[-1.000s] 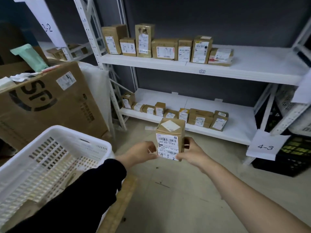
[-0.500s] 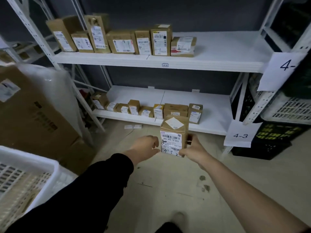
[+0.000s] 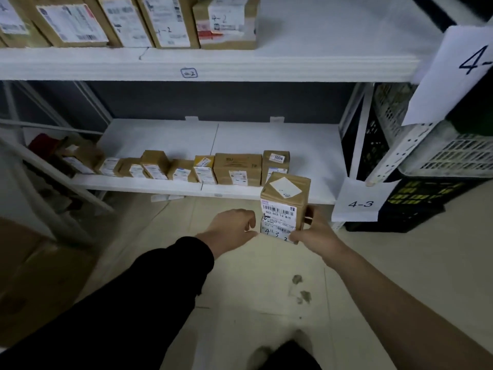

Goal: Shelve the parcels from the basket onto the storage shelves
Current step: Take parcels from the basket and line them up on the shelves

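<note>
A brown cardboard parcel (image 3: 285,204) with a white barcode label and handwritten "4 3 2" stands upright in the air, in front of the low shelf (image 3: 314,161). My right hand (image 3: 316,232) grips its right side and bottom corner. My left hand (image 3: 232,225), on a black-sleeved arm, hovers just left of the parcel with fingers loosely curled and a narrow gap to the box. The basket is out of view.
A row of several small parcels (image 3: 237,169) lines the low shelf's front edge, with bare board to their right. The upper shelf (image 3: 320,68) carries taller parcels (image 3: 165,20) at left. A "4-3" paper tag (image 3: 360,204) hangs on the right post, with dark crates (image 3: 416,198) behind.
The view has moved right and closer to the shelves, and the white basket has left the frame. The parcel has travelled toward the low shelf. My left hand has come off its side.
</note>
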